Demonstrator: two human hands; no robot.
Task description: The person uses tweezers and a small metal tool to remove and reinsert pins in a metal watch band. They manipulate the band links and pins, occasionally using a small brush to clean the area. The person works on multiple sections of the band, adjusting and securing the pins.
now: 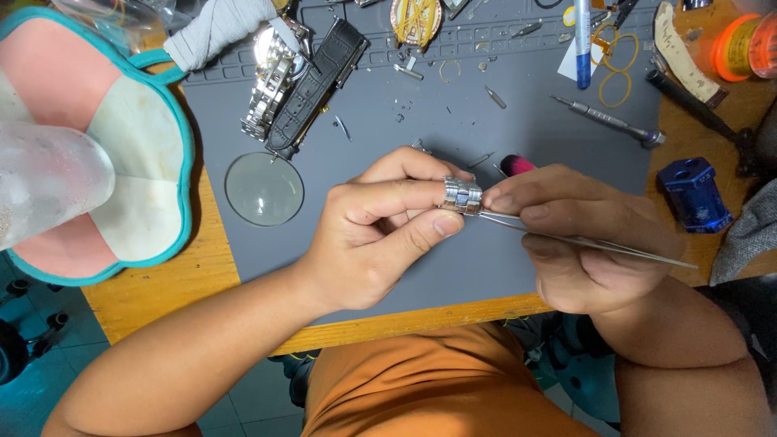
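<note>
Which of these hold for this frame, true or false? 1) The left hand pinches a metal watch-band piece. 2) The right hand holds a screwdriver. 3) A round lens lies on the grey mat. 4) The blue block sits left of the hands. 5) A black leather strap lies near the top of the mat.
1) True: the left hand pinches the metal watch-band piece between thumb and forefinger.
2) False: the right hand holds tweezers; a screwdriver lies apart on the mat.
3) True: the round lens lies on the grey mat.
4) False: the blue block sits right of them.
5) True: the black leather strap lies there.
</note>
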